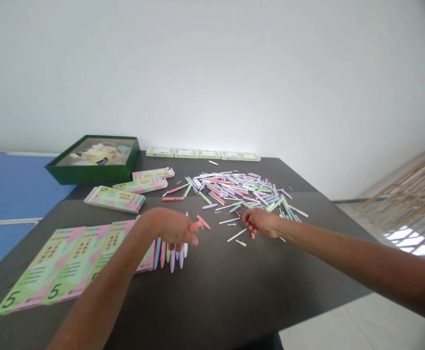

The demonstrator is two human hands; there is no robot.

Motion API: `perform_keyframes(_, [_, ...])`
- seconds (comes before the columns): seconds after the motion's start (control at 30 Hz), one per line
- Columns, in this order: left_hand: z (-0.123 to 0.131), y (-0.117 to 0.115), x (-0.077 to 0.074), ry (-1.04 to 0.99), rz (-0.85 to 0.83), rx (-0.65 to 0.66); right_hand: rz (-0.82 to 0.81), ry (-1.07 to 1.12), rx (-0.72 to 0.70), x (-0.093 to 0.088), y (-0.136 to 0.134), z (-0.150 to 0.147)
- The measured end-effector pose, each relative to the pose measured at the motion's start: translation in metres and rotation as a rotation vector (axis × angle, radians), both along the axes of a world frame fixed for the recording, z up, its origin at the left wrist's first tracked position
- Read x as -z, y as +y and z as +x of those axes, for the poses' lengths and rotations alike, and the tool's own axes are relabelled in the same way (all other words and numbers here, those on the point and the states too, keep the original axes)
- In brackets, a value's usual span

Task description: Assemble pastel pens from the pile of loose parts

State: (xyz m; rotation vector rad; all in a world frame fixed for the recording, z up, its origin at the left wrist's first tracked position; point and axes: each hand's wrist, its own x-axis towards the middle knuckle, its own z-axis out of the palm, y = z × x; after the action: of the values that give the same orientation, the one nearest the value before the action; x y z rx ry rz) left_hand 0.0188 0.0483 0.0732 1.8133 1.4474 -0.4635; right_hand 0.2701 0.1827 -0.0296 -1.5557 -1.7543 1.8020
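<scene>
My left hand hovers palm down over a row of pastel pens, its thumb and fingers closed on a short coral pen piece. Another coral pen piece lies just beyond its fingertips. At the near edge of the pen pile, my right hand is closed in a pinch. A coral pen shows below its fingers, partly hidden by them. White refill sticks and a small white tip piece lie beside this hand.
A large pile of loose pastel pens spreads over the dark table. Flat printed cartons line the left front, with more cartons behind. A green box holds plastic packaging. Several pale boxes stand along the wall.
</scene>
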Motion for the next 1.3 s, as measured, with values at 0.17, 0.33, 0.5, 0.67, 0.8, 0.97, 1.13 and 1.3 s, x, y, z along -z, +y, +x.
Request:
perform_keyframes(0.17, [0.001, 0.002, 0.003, -0.022, -0.030, -0.033, -0.025, 0.110, -0.064, -0.005, 0.000, -0.001])
perform_keyframes(0.33, [0.002, 0.005, 0.008, -0.046, -0.080, -0.042, -0.115, 0.182, 0.013, -0.007, -0.004, -0.008])
perform_keyframes(0.5, [0.001, 0.007, 0.016, -0.054, -0.104, -0.055, -0.178, 0.256, 0.104, 0.005, -0.006, -0.013])
perform_keyframes(0.67, [0.000, 0.009, 0.021, -0.072, -0.130, -0.065, -0.221, 0.348, 0.243, 0.013, -0.002, -0.010])
perform_keyframes(0.8, [0.000, 0.011, 0.025, -0.080, -0.151, -0.052, -0.252, 0.418, 0.355, 0.007, -0.001, -0.007])
perform_keyframes(0.97, [0.000, 0.014, 0.026, -0.082, -0.163, -0.038, -0.305, 0.492, 0.445, -0.002, -0.008, -0.001])
perform_keyframes(1.13, [0.000, 0.015, 0.026, -0.083, -0.173, -0.041, -0.341, 0.668, 0.503, 0.001, -0.016, 0.008])
perform_keyframes(1.3, [0.001, 0.016, 0.027, -0.066, -0.179, -0.041, -0.385, 0.793, 0.653, 0.009, -0.010, 0.024])
